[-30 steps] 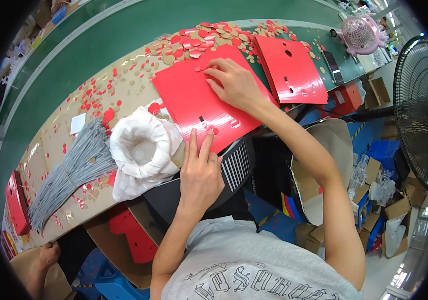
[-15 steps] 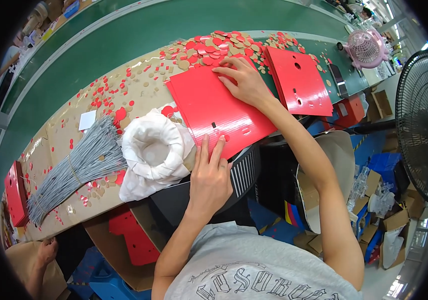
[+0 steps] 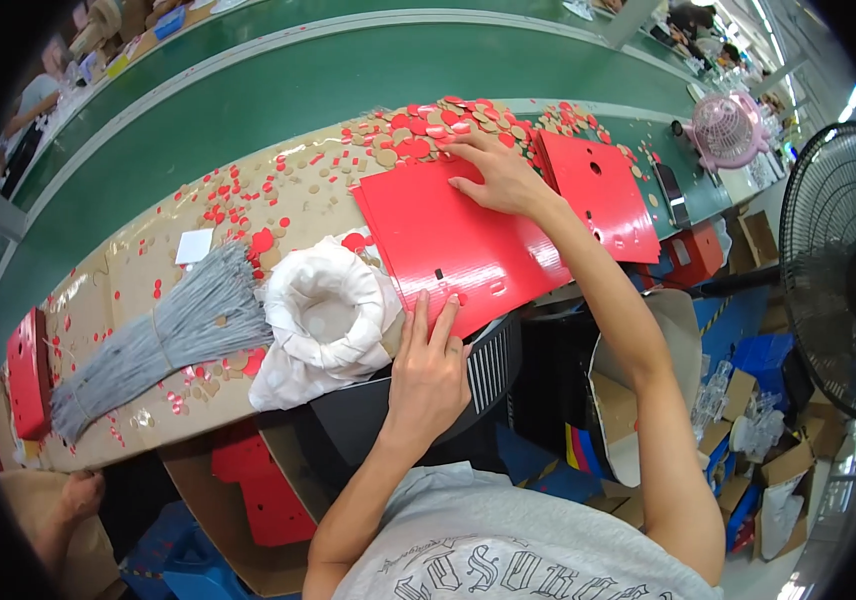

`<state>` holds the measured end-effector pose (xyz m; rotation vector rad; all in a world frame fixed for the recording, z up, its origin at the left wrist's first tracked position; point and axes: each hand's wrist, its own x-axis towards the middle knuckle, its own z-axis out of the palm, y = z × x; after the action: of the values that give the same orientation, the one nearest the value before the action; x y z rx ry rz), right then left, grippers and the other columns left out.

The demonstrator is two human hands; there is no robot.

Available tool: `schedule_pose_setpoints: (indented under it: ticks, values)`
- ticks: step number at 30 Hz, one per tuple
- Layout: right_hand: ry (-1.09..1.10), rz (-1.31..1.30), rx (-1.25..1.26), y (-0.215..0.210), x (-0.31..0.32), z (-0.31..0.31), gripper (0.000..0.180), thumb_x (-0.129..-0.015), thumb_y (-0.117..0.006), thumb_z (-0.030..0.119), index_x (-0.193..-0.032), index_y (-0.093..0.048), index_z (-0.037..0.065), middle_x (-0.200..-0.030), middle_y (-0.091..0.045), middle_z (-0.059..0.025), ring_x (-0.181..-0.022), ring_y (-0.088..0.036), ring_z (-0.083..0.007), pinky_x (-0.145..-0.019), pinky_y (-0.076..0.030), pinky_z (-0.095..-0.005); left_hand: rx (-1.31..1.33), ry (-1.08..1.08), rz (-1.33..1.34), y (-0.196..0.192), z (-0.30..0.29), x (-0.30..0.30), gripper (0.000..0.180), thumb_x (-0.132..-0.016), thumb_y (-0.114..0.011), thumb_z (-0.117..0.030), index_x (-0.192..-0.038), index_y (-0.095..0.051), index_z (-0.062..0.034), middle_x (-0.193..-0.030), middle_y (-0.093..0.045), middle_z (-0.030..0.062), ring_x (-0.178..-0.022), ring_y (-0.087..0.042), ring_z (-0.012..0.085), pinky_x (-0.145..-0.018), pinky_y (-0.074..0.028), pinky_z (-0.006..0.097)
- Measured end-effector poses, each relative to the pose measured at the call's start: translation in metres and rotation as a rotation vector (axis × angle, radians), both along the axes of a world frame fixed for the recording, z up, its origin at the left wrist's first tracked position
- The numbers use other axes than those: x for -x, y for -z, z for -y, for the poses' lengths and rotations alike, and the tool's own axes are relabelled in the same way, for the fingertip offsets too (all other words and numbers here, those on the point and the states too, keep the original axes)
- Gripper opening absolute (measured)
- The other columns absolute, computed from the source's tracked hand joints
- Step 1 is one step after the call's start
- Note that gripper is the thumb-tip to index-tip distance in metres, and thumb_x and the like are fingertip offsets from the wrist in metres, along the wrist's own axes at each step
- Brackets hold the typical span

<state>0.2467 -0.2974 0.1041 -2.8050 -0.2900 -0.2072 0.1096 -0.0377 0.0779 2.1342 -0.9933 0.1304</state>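
Glossy red sheets [image 3: 448, 230], apparently card or plastic, lie stacked in front of me with their edges slightly fanned at the left. My left hand [image 3: 430, 375] rests on the near edge, fingers stretched out flat by a small dark slot; its thumb is partly hidden. At the far side my right hand [image 3: 504, 172] is spread, fingertips at the sheets' far edge beside loose red and brown discs [image 3: 423, 125]. Right of it stands another pile of red sheets [image 3: 603, 195] with punched holes. Left of my left hand sits a ring of white cloth [image 3: 288, 290].
A bundle of grey ties [image 3: 173, 335] and red pieces [image 3: 28, 375] lie to the left. Beyond runs a green conveyor [image 3: 298, 85]. At the right are a phone [image 3: 670, 192], a pink fan [image 3: 726, 130] and a large black fan [image 3: 853, 270]. Another person's hand [image 3: 83, 493] shows lower left.
The view has shifted, so the table appears slightly lower. Both hands stay on the same red sheets, with little visible movement against them.
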Motion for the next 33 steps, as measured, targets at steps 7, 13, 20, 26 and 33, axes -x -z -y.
schedule_pose_setpoints:
  ticks: [7,13,20,26,33]
  values:
    - [-0.064,-0.090,0.154,-0.023,-0.014,-0.016,0.057,-0.072,-0.068,0.020,-0.127,-0.058,0.012,-0.135,-0.050,-0.0131,-0.129,-0.049,-0.0353,-0.104,-0.045,-0.0457,0.002,-0.003,0.042,0.003,-0.001,0.000,0.014,-0.085,-0.065,-0.002,-0.077,-0.061,0.0084,-0.138,-0.053,0.0222,-0.136,-0.039,0.0500,-0.110,-0.038,0.058]
    - [-0.056,-0.019,0.261,-0.036,-0.020,-0.017,0.051,-0.066,-0.075,0.020,-0.114,-0.062,0.012,-0.124,-0.056,-0.0137,-0.118,-0.054,-0.0332,-0.103,-0.044,-0.0448,-0.019,-0.019,0.081,0.009,0.000,0.004,0.017,-0.088,-0.063,-0.007,-0.079,-0.063,0.0078,-0.137,-0.053,0.0222,-0.137,-0.039,0.0491,-0.111,-0.036,0.058]
    - [-0.109,0.276,0.249,-0.076,0.004,-0.016,0.047,-0.068,-0.081,0.020,-0.111,-0.065,0.013,-0.109,-0.064,-0.0062,-0.104,-0.058,-0.0281,-0.091,-0.048,-0.0415,0.071,0.003,0.062,0.000,-0.006,0.006,0.014,-0.084,-0.065,-0.001,-0.077,-0.059,0.0093,-0.139,-0.052,0.0222,-0.138,-0.039,0.0482,-0.111,-0.037,0.056]
    - [0.062,0.605,0.040,-0.132,0.003,0.073,0.036,-0.072,-0.076,0.011,-0.107,-0.067,0.010,-0.101,-0.072,-0.0061,-0.098,-0.069,-0.0260,-0.086,-0.055,-0.0365,0.140,0.033,-0.079,-0.020,-0.028,0.010,0.015,-0.087,-0.063,-0.003,-0.078,-0.057,0.0076,-0.140,-0.049,0.0267,-0.138,-0.040,0.0466,-0.109,-0.039,0.049]
    - [0.502,0.111,-0.172,-0.093,0.038,0.217,0.041,-0.074,-0.067,0.003,-0.115,-0.072,0.008,-0.095,-0.075,-0.0080,-0.084,-0.072,-0.0163,-0.075,-0.060,-0.0300,0.210,0.080,-0.394,-0.039,-0.037,0.008,0.013,-0.092,-0.057,-0.001,-0.085,-0.057,0.0096,-0.106,-0.057,0.0224,-0.092,-0.060,0.0384,-0.081,-0.049,0.042]
